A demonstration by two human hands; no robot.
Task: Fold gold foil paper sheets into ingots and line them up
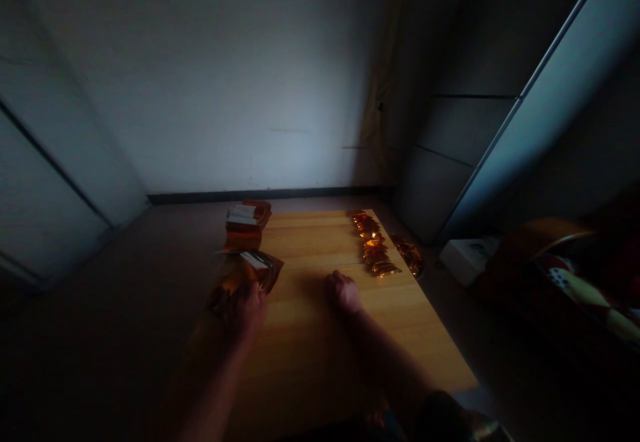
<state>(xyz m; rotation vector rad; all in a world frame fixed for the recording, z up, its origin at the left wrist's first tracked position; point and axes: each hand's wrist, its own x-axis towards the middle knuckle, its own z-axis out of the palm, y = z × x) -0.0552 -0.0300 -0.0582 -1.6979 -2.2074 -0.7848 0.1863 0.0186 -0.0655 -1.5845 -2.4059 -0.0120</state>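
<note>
My left hand (246,310) is at the left edge of the wooden table (310,242), closed on a shiny orange-brown foil packet (273,270) at the near end of a row. Its fingertips are dark and partly hidden. Behind it lie more flat foil packets (243,237), some with a pale label. Near the table's middle, my right hand (344,292) is curled into a fist low over the wood; whatever it may hold is hidden. Beyond it to the right, a row of glossy orange foil pieces (374,245) overlaps along the table's right edge.
More shiny orange foil (407,255) sits below the table's right edge. A white box (463,261) stands on the floor at right, near a dark seat-like shape with patterned cloth (580,289). A pale wall (250,95) rises behind the table, and a cabinet (465,129) stands at right.
</note>
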